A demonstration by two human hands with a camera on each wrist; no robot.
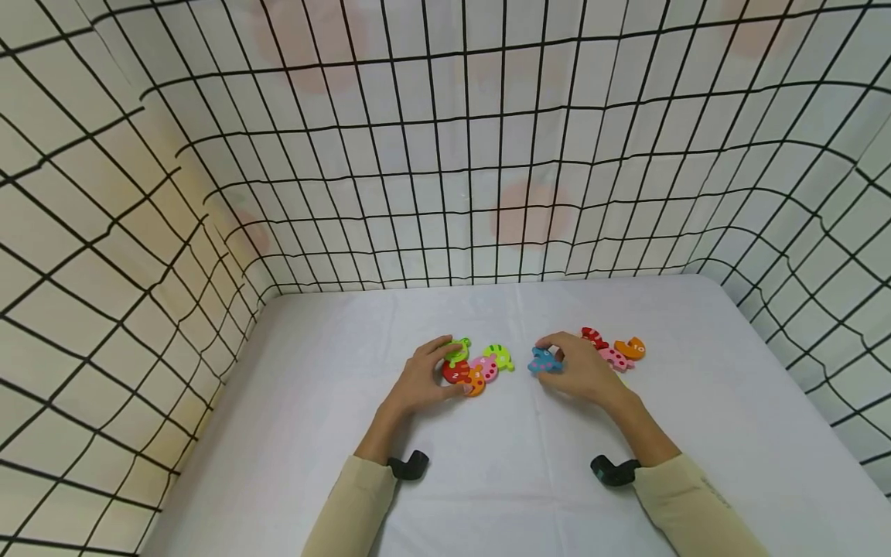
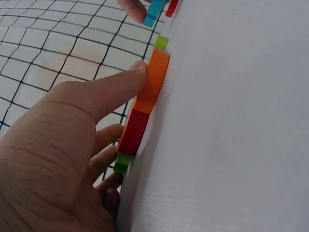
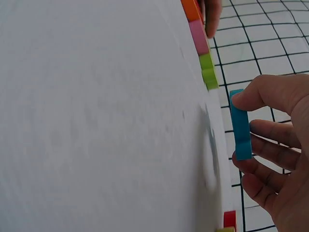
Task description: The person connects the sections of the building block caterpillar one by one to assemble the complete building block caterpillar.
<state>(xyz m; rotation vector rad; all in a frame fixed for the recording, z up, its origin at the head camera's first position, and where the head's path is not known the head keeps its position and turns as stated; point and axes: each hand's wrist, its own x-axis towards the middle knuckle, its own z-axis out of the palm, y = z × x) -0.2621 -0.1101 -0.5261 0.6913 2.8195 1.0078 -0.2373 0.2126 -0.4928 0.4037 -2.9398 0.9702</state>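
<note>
From the head view, the left hand (image 1: pixel 423 381) rests on a little bunch of flat toy pieces (image 1: pixel 480 363), its fingers curled over a green piece (image 1: pixel 457 350) and its thumb by an orange piece (image 1: pixel 476 381). Just to the right, with a small gap, the right hand (image 1: pixel 581 370) pinches a blue piece (image 1: pixel 543 360). More toy pieces (image 1: pixel 616 350) lie on its far right side. All sit on a white tabletop (image 1: pixel 292 402) with checked walls (image 1: pixel 104 232) on three sides. From the left wrist view, the thumb (image 2: pixel 111 89) presses the thin edge of the orange piece (image 2: pixel 153 82), next to a red piece (image 2: pixel 133 131). From the right wrist view, fingers (image 3: pixel 270 137) and thumb hold the blue piece (image 3: pixel 240 124) by its edges, lifted a bit off the tabletop; its long side points toward the left bunch.
</note>
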